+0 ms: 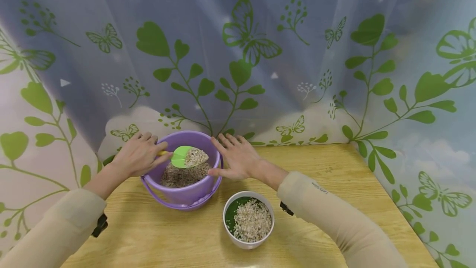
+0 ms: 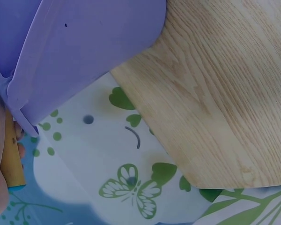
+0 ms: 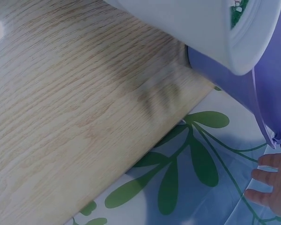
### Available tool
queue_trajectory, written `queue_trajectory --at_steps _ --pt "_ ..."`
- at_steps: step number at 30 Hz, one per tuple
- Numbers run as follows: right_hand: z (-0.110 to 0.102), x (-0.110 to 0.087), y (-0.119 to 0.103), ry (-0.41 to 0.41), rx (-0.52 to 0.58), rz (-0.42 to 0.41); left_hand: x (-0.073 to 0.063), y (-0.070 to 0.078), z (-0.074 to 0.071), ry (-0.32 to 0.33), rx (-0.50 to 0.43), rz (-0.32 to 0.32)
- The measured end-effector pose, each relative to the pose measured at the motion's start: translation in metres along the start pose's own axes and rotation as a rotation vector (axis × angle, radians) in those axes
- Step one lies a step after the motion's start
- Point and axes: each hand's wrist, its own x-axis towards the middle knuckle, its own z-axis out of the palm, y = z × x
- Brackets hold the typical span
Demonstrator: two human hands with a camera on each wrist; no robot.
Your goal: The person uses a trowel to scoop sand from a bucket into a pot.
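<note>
My left hand grips the yellow handle of a small green toy shovel. Pale, grain-like bits heap on the shovel's blade, which is over the mouth of a purple bucket. Inside that bucket lies more of the same coarse, darker-looking mix. With fingers spread, my right hand rests against the bucket's right rim. Nearer to me stands a white bowl with a green inside, holding a mound of pale bits.
Everything stands on a wood-grain table, whose far edge meets a printed curtain with leaves and butterflies. The bucket's purple carrying handle hangs down on its near side.
</note>
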Motion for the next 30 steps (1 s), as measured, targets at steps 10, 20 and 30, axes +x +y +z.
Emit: queue_trajectory --at_steps 10,20,30 --pt "-0.005 0.002 -0.001 0.016 -0.046 0.003 0.004 0.003 -0.008 -0.053 -0.013 -0.014" --pt "-0.004 -0.007 0.006 0.026 -0.04 0.017 0.001 0.008 -0.012 -0.05 -0.017 -0.02" --pt "0.001 -0.033 0.016 0.061 -0.031 -0.003 0.004 0.023 -0.023 -0.038 -0.009 -0.005"
